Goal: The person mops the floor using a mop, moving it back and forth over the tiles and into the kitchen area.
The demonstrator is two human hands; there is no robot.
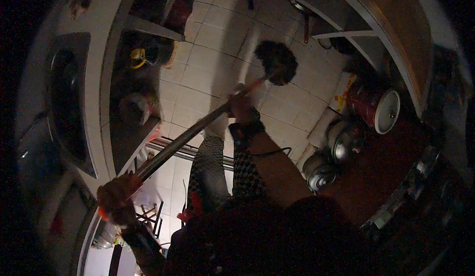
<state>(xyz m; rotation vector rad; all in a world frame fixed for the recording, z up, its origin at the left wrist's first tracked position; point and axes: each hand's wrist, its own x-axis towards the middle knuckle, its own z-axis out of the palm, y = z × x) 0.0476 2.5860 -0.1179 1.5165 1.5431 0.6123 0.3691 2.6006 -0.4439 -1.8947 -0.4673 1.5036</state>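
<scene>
A long pole (185,136) runs diagonally across the view, from lower left to upper centre. At its far end a dark, shaggy head (278,62), seemingly a mop's, rests on or just above the tiled floor (207,34). My left hand (117,198) is closed around the pole's near end, at the lower left. Farther along, my right hand (241,105) grips the pole nearer the shaggy head; a dark band is on that wrist. Both my legs show below, in patterned trousers (209,164). The dim light hides the fingers' detail.
Metal pots (343,142) and a red container with a pale round end (387,112) stand at the right. Under the left counter (102,90) are shelves with a yellow item (138,57). A pan handle (306,29) shows beneath the right counter. A door track (178,148) crosses behind my legs.
</scene>
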